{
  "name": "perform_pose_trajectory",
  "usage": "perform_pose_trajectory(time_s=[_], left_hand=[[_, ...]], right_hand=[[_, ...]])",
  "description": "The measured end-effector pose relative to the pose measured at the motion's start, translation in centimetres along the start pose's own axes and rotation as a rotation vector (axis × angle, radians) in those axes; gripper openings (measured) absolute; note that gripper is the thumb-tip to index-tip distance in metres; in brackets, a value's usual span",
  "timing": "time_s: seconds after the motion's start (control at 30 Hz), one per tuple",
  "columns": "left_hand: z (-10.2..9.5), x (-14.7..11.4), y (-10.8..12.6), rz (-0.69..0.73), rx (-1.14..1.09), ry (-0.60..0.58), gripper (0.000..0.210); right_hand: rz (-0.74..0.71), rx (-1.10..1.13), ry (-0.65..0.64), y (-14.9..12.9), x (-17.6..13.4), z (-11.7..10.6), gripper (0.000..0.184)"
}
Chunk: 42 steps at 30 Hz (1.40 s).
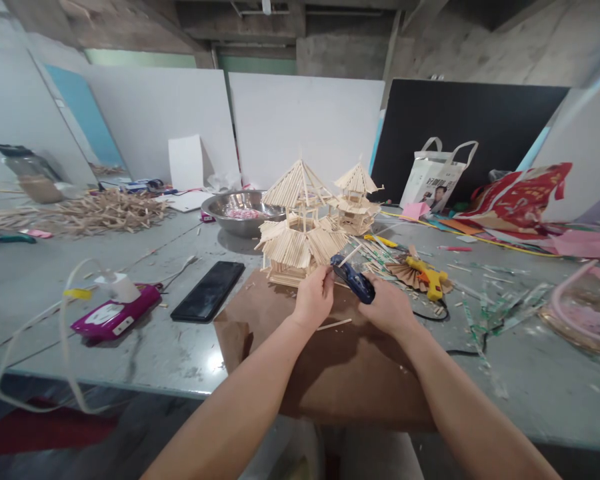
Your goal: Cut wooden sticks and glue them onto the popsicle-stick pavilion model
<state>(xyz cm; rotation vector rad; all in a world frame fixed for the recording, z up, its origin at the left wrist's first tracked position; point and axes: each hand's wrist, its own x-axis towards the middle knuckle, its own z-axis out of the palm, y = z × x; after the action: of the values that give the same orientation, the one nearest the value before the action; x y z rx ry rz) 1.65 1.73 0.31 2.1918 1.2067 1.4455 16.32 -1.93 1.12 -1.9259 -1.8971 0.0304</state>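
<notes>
My right hand (pixel 387 303) is closed around a pair of dark blue-handled pliers (pixel 357 281), whose jaws point up and left. My left hand (pixel 314 292) pinches a thin wooden stick (pixel 351 254), which slants up to the right past the pliers' jaws. Whether the jaws bite on it I cannot tell. Right behind my left hand stands a pavilion model (pixel 300 243) built of pale sticks, with two tiers of roof. Brown cardboard (pixel 360 373) lies under the model and my hands, and a loose stick (pixel 335 325) rests on it.
A smaller stick pavilion (pixel 355 200) and a metal bowl (pixel 225 220) stand behind. To the left lie a black phone (pixel 207 291), a purple power strip (pixel 117 313) and a heap of sticks (pixel 113 212). A yellow glue gun (pixel 429 277) and plastic scraps (pixel 500 310) lie right.
</notes>
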Motion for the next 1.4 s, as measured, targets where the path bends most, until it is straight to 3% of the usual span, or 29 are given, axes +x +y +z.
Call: perform_pose_trajectory(time_s=[1.4], left_hand=[[-0.05,0.17,-0.12,-0.035,0.025,0.003,0.013]], right_hand=[[-0.030,0.019,-0.061,0.17,-0.09,0.02,0.044]])
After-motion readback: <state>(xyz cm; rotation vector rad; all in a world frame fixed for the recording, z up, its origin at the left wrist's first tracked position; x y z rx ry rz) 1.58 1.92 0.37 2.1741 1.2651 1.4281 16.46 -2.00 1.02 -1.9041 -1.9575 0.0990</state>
